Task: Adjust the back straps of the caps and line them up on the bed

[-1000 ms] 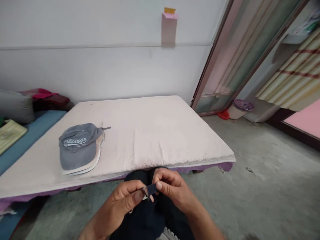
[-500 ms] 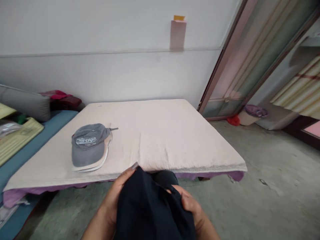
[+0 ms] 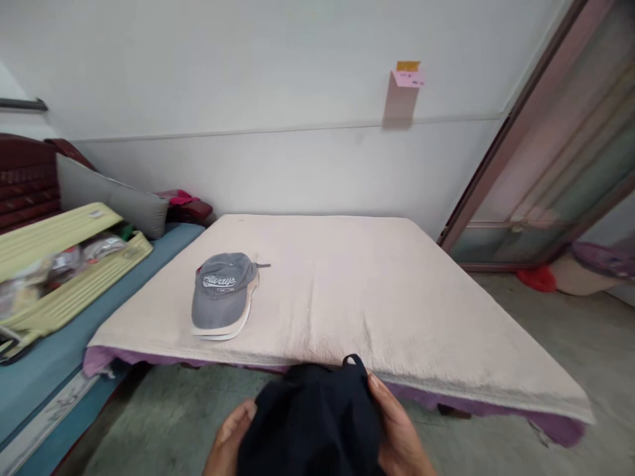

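Two hands on my feed: left hand (image 3: 231, 439), right hand (image 3: 399, 430), fingers spread, holding one navy garment (image 3: 310, 423) between them. One grey cap (image 3: 223, 291) on mattress (image 3: 397, 311) ahead.

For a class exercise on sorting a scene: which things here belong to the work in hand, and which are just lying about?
In hand:
- dark navy cloth item
- left hand
- right hand

Lying about:
- grey "Always" cap
- cream-covered mattress
- grey cushion
- pink note on the wall
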The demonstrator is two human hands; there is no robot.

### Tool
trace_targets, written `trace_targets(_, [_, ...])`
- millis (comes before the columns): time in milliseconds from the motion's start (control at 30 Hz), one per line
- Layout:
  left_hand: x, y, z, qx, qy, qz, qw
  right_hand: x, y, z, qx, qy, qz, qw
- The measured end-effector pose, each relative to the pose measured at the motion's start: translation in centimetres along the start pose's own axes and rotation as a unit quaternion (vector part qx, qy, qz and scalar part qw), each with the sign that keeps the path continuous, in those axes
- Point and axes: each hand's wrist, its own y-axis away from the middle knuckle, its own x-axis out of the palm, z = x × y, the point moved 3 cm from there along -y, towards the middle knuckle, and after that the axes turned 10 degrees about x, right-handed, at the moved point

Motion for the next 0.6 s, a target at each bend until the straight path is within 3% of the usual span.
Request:
trace_targets(67, [0.1, -1.6, -2.9, 0.057, -0.014, -0.024, 0.998, 0.8, -0.9, -0.4, -0.009, 0.033, 0.039, 0.999])
trace_targets(167, [0.5, -4.3, -9.0, 0.143, -0.056, -0.021, 0.988, 1.6, -2.0, -1.2, -0.004, 0.077, 0.101, 0.992])
trace_targets(300, [1.2, -8.2, -17.7, 0.262, -0.057, -0.027, 0.963, 0.9, -3.3, -2.1, 0.007, 0.104, 0.090, 0.991])
trace_targets(400, [1.4, -11.8, -22.7, 0.326, -0.041, -0.021, 0.944, 0.1, -4.4, -2.6, 0.003, 0.105, 0.077, 0.992])
trace_targets(500, [0.7, -16.3, -25.4, 0.360, -0.056, -0.055, 0.930, -0.4, -5.6, -2.9, 0.001, 0.107, 0.065, 0.992])
trace_targets(600, [-1.4, -21.2, -25.1, 0.336, -0.104, -0.104, 0.930, -0.8, -6.7, -3.2, 0.004, 0.112, 0.049, 0.992])
